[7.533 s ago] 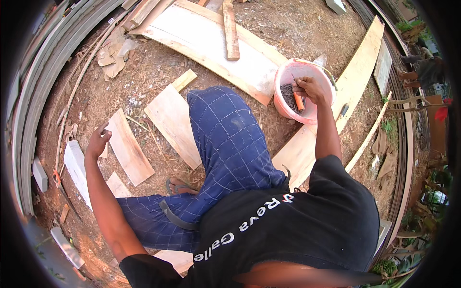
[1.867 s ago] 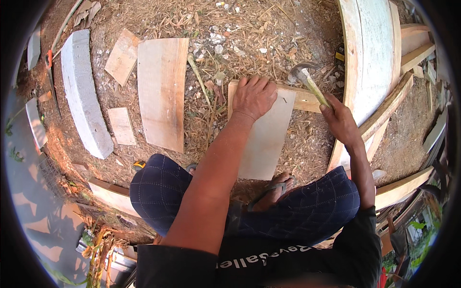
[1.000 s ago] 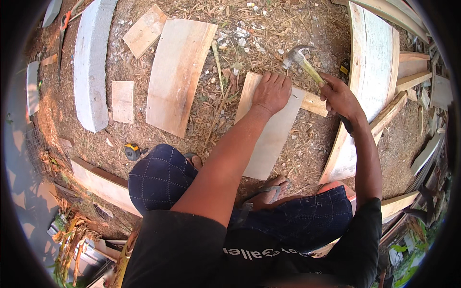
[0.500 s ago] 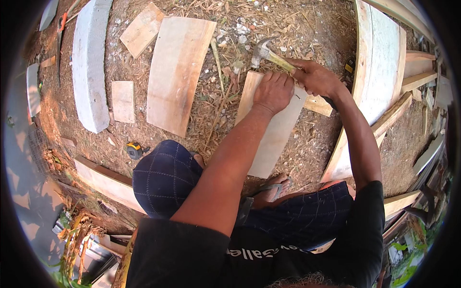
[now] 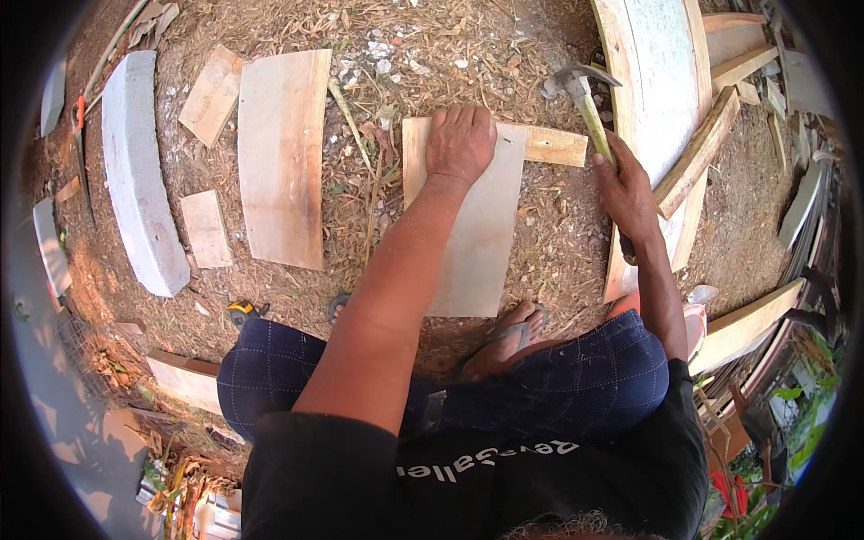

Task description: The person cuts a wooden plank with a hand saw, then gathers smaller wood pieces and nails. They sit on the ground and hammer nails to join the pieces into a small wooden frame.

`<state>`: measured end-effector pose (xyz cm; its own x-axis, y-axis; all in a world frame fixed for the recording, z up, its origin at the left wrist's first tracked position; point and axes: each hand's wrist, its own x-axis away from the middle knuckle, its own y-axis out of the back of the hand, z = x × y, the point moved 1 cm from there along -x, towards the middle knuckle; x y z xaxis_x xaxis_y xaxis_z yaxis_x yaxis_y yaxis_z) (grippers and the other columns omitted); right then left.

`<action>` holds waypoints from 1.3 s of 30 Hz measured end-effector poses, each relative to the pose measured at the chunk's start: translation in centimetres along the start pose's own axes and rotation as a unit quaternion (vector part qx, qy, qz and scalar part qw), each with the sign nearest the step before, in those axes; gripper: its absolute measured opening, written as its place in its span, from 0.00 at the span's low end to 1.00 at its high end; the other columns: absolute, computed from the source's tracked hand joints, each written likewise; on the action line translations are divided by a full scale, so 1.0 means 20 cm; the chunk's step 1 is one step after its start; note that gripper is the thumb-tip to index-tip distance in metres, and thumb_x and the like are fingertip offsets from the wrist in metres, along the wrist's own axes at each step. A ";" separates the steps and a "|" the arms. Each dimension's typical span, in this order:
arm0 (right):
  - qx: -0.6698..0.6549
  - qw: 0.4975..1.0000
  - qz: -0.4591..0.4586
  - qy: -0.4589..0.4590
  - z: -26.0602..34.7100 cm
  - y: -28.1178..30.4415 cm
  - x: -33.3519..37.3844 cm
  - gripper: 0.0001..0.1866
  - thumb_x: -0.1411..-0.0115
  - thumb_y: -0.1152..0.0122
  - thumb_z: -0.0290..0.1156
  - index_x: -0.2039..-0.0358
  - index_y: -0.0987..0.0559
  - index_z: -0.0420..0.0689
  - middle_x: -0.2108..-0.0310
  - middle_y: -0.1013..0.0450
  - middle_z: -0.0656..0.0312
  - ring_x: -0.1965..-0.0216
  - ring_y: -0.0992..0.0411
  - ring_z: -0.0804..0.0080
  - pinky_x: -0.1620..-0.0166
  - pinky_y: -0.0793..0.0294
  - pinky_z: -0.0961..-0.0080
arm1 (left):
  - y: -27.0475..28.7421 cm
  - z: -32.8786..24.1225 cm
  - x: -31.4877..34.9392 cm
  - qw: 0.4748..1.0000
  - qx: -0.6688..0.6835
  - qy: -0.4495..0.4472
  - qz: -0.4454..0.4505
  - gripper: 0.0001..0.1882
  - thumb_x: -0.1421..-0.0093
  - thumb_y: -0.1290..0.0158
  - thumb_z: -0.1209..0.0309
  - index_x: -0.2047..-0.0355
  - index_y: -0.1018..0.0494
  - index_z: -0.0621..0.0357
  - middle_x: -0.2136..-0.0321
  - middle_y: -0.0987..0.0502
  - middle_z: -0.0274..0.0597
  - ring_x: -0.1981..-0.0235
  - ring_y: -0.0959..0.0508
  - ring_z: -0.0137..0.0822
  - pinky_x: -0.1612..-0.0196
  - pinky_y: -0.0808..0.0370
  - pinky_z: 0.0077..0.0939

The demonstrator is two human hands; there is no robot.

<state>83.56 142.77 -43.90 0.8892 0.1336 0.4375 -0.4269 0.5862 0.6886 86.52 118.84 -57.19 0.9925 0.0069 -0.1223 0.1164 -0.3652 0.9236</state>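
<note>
My left hand (image 5: 461, 142) grips the far end of a pale flat board (image 5: 477, 238), its fingers bent together at the far edge. A small nail (image 5: 508, 140) stands in the board near its far right corner. Crossing that end of the board is a short wooden strip (image 5: 558, 147), which sticks out to the right. My right hand (image 5: 623, 184) is closed round the yellowish handle of a claw hammer (image 5: 589, 112). The hammer is held up to the right of the board, apart from the nail. Its head points away from me.
Left of the board lie a wide plank (image 5: 283, 162), two small wood pieces (image 5: 211, 94) and a whitish beam (image 5: 139, 171). A yellow-black tape measure (image 5: 241, 312) rests by my left knee. Long planks (image 5: 652, 90) and a loose timber (image 5: 700, 153) lie on the right.
My right hand has swung the hammer right, away from the board's far end, and turned its head. My left hand still rests on the board. The whole view has shifted.
</note>
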 end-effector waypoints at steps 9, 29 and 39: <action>0.006 0.995 0.090 -0.048 -0.08 0.00 -0.01 0.21 0.32 0.47 0.37 0.42 0.27 0.42 0.63 0.23 0.46 0.60 0.24 0.56 0.53 0.28 0.61 | 0.01 -0.02 0.00 1.000 -0.012 0.001 -0.007 0.07 0.38 0.50 0.66 0.67 0.26 0.54 0.68 0.22 0.38 0.60 0.23 0.39 0.52 0.32 0.36; 0.033 0.969 -0.138 0.200 -0.15 -0.18 0.27 0.22 0.30 0.46 0.38 0.38 0.32 0.46 0.64 0.22 0.42 0.67 0.22 0.41 0.65 0.25 0.52 | 0.04 -0.02 -0.03 1.000 -0.003 -0.005 -0.006 0.08 0.36 0.51 0.65 0.66 0.25 0.55 0.67 0.21 0.41 0.60 0.22 0.41 0.51 0.33 0.40; 0.136 0.971 -0.035 0.192 -0.27 -0.25 0.28 0.13 0.31 0.49 0.33 0.49 0.36 0.45 0.73 0.27 0.41 0.72 0.27 0.33 0.70 0.29 0.46 | 0.02 -0.05 0.00 1.000 -0.005 -0.005 0.012 0.09 0.36 0.51 0.64 0.66 0.24 0.54 0.66 0.20 0.40 0.58 0.21 0.39 0.50 0.33 0.38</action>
<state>91.65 144.88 -48.06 0.8916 0.4192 0.1712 -0.3436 0.3799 0.8589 86.50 119.64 -56.49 0.9946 -0.0107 -0.1034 0.0929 -0.3552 0.9302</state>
